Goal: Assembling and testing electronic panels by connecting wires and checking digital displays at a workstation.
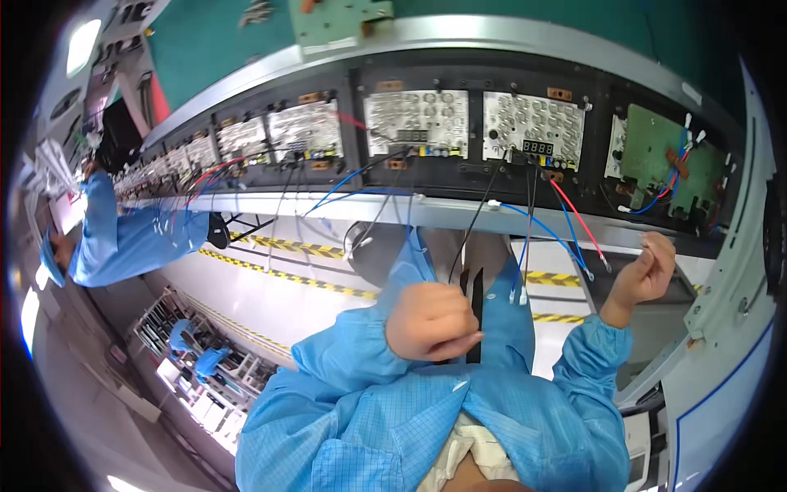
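Note:
My left hand [436, 322] is closed in front of my chest, its fingers curled under. What lies inside it, if anything, is hidden. A thin black wire [471, 223] hangs from a circuit board and ends just above this hand. My right hand [648, 269] is raised at the line's near edge, fingers bent toward the thumb; I cannot make out anything between them. Left of it dangle a red wire [579, 215] and a blue wire [544, 229] with metal ends. They come from a silvery board [534, 123] with a small digit display.
More boards, including another silvery one [416, 123], sit along the black frame [352, 107]. A green board [656, 148] with bundled wires lies at the right end. A metal rail [459, 211] borders the near side. At far left a person in blue [135, 242] works at the line.

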Available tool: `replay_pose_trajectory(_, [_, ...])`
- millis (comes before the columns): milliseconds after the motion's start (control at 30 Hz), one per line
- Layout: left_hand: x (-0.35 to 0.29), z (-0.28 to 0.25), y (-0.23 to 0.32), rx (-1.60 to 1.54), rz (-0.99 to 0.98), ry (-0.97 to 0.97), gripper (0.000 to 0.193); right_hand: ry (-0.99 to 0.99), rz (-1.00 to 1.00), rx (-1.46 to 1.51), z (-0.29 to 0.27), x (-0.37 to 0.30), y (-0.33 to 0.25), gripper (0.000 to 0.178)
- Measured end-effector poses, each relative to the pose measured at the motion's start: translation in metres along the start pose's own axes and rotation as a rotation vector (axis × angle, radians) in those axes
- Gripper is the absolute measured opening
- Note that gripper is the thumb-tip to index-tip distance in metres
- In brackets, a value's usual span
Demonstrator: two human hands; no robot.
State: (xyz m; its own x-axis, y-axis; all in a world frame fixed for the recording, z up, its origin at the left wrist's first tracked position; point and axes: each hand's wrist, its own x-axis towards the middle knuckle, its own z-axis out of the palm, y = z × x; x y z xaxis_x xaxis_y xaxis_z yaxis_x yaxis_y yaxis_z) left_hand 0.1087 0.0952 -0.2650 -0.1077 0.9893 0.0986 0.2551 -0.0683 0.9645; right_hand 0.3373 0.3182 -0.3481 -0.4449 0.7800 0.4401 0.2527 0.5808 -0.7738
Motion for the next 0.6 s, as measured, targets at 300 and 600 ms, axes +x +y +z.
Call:
replay_pose_trajectory(300, [-0.103,-0.059,0.091,0.491,-0.047,0.233,0.018,-0.209,-0.199,-0.155,-0.051,0.119,-0.085,0.019])
replay_pose_trajectory(600, [-0.029,-0.326,0.006,0.893,-0.687,0.283,0.025,-1.096,-0.801,-0.084,0.208,0.247,-0.258,0.027])
